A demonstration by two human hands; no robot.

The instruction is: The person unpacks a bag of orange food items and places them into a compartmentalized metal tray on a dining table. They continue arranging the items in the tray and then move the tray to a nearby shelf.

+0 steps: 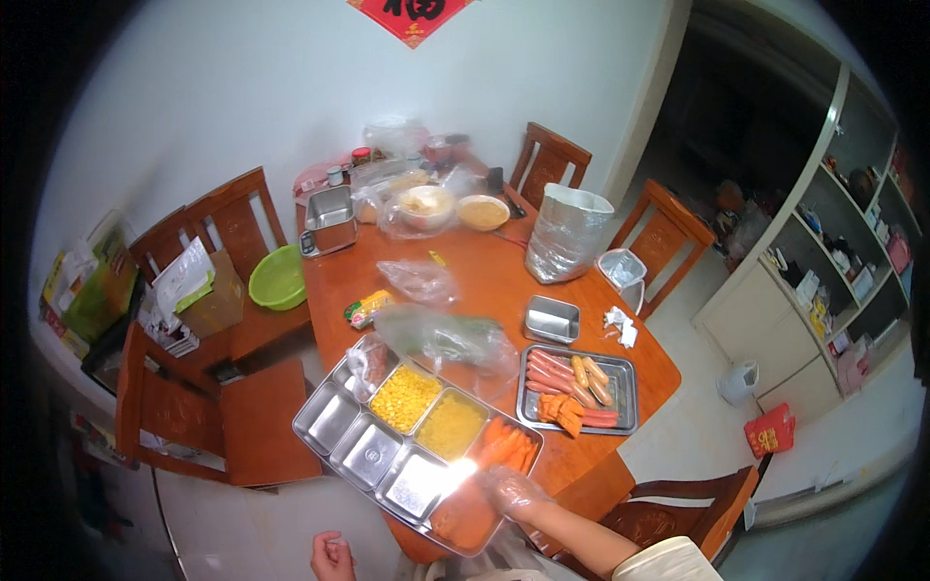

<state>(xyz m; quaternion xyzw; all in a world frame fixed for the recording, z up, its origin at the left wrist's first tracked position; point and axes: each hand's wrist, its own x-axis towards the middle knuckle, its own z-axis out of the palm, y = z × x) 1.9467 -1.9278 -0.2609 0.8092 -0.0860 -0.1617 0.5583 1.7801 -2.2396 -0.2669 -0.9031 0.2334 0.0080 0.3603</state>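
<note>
A large steel tray [372, 499] holding several square steel pans lies slanted at the table's near edge. Its pans hold yellow corn kernels [404, 398], a yellow mash [452, 425], orange strips [508, 444] and an orange-red food [465, 517]. My right hand [514, 492], in a clear plastic glove, is at the tray's right side, beside the two orange foods; its fingertips are partly lost in glare, so its grip is unclear. My left hand [333, 556] is bare, below and left of the tray, fingers curled, nothing seen in it.
Right of the tray, a metal tray [631, 396] holds sausages [550, 372] and orange pieces [561, 411]. An empty steel pan [552, 320], a plastic bag with green contents [450, 338], a foil bag [567, 236] and two bowls [483, 213] stand farther back. Wooden chairs [265, 417] surround the table.
</note>
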